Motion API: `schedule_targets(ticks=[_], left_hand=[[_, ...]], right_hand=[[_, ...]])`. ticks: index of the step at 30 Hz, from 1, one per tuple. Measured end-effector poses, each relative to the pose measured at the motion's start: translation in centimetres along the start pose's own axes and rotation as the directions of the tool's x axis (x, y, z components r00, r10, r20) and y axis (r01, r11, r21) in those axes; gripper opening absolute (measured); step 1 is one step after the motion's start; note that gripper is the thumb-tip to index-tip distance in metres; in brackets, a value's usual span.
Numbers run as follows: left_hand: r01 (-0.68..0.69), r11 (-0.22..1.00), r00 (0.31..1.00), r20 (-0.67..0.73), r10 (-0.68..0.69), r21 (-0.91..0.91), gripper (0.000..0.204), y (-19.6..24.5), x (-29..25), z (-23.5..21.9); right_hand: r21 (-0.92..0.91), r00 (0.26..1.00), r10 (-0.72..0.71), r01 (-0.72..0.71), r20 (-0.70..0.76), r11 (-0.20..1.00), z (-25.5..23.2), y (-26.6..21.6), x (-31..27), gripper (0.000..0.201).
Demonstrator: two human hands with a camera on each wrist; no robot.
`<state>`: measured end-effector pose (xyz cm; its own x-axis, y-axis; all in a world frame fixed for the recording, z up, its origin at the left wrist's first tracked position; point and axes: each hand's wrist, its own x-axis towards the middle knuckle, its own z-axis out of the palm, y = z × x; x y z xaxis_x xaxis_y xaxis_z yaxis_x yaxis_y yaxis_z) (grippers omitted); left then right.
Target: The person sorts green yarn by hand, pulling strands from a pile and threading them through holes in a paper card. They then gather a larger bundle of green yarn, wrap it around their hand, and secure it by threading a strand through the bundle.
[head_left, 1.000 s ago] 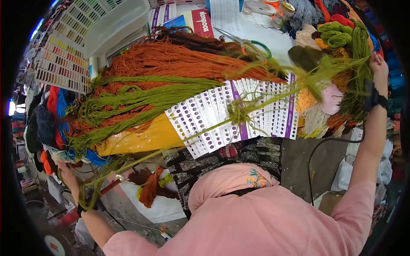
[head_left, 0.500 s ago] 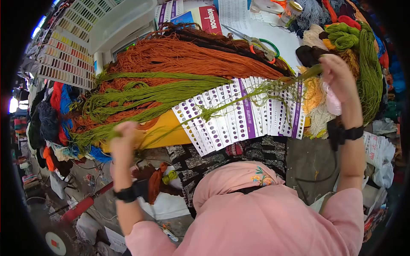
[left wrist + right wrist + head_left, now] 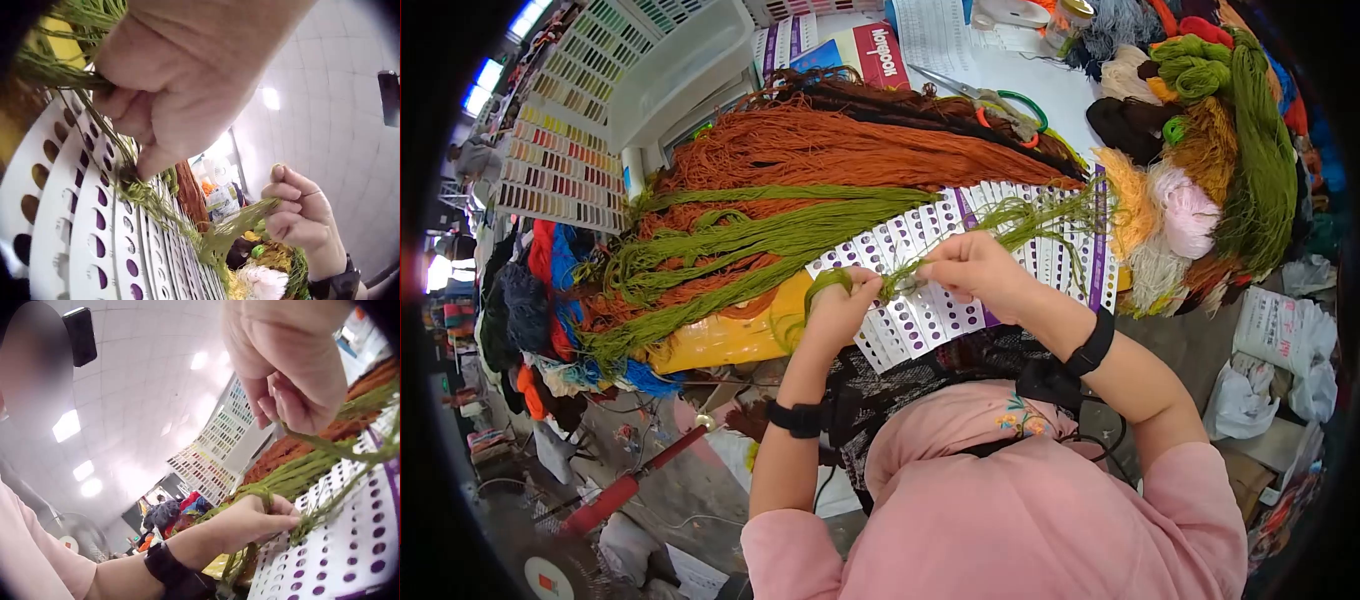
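Both hands are over the fanned punched cards (image 3: pixel 930 320). In the head view the left hand (image 3: pixel 840 308) pinches a tangled green strand (image 3: pixel 897 280) between thumb and fingers, with green yarn looped over its back. Just right of it, the right hand (image 3: pixel 980 275) has its fingers curled on the same green yarn. A knotted clump lies at the left fingertips, seen in the right wrist view (image 3: pixel 303 530). From the right hand (image 3: pixel 300 212), loose yarn (image 3: pixel 234 231) hangs down towards the cards in the left wrist view.
Orange-brown yarn (image 3: pixel 850 145) and green skeins (image 3: pixel 800 220) spread over the table's left. Scissors (image 3: pixel 1010 115), a notebook (image 3: pixel 880 55) and a clear tray (image 3: pixel 685 75) sit behind. Assorted skeins (image 3: pixel 1185 210) pile at the right; a colour chart (image 3: pixel 560 170) stands left.
The hands, far apart with the green strand stretched between them, have come together over the cards. The strand is now slack and bunched between them.
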<state>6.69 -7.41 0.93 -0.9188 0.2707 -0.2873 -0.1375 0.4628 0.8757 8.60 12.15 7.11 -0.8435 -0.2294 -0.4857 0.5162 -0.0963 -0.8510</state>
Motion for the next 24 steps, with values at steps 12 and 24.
schedule_targets(ticks=[12, 24], left_hand=[[0.002, -0.189, 0.992, -0.022, 0.122, -0.982, 0.018, 3.0, -4.1, -3.0], [-0.754, 0.074, 0.571, -0.707, -0.418, -0.652, 0.027, -18.4, -16.4, -29.5]], right_hand=[[-0.281, 0.985, -0.170, 0.155, -0.028, 0.947, 0.2, 0.6, 0.3, 0.005], [0.450, 0.741, -0.362, 0.645, -0.566, 0.617, -22.7, -13.6, -7.4, 0.017]])
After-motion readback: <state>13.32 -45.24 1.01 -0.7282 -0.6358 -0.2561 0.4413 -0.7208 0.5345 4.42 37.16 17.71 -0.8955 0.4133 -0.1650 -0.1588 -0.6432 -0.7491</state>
